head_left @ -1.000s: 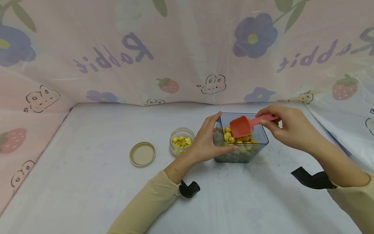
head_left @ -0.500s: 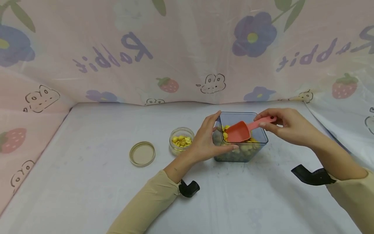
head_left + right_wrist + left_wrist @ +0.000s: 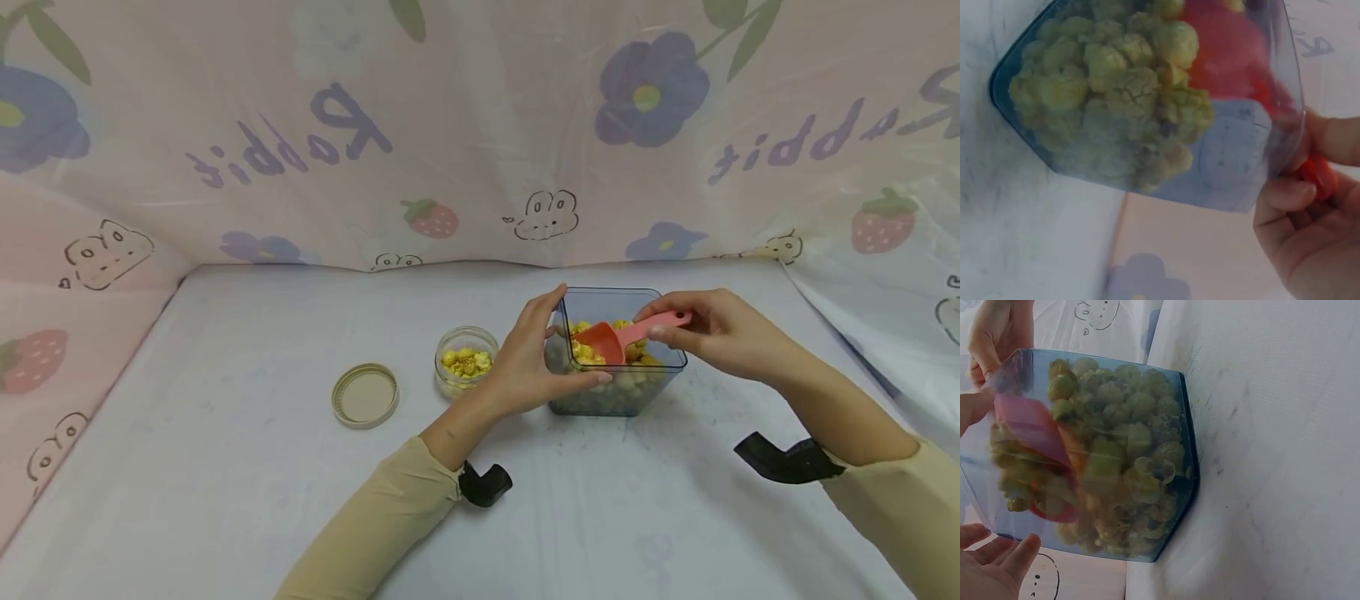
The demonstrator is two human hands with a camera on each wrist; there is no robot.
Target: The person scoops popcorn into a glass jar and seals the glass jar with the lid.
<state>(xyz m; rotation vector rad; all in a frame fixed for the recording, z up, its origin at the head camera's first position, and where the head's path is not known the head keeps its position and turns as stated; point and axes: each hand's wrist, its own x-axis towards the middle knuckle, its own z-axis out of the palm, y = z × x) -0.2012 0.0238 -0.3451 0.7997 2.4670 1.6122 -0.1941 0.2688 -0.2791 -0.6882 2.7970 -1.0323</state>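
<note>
A clear bluish square container (image 3: 615, 392) partly full of yellow popcorn (image 3: 1129, 425) stands on the table. My left hand (image 3: 525, 358) holds it at its left side, thumb along the near wall and fingers by the far left corner. With my right hand (image 3: 720, 333) I pinch the handle of a red scoop (image 3: 604, 342) over the container's right rim. The scoop's bowl is down in the popcorn, with pieces in it, seen through the wall in the left wrist view. In the right wrist view, fingers and thumb (image 3: 1335, 140) close round the handle end.
Left of the container, a small round glass jar (image 3: 467, 337) holds some popcorn, partly behind my left wrist. Farther left lies a beige round lid (image 3: 365, 396). A printed cloth (image 3: 480, 150) hangs behind the white table (image 3: 225, 483).
The scoop has gone down and into the popcorn, its bowl now partly buried with pieces in it. My right hand has lowered and shifted slightly left; my left hand stays put.
</note>
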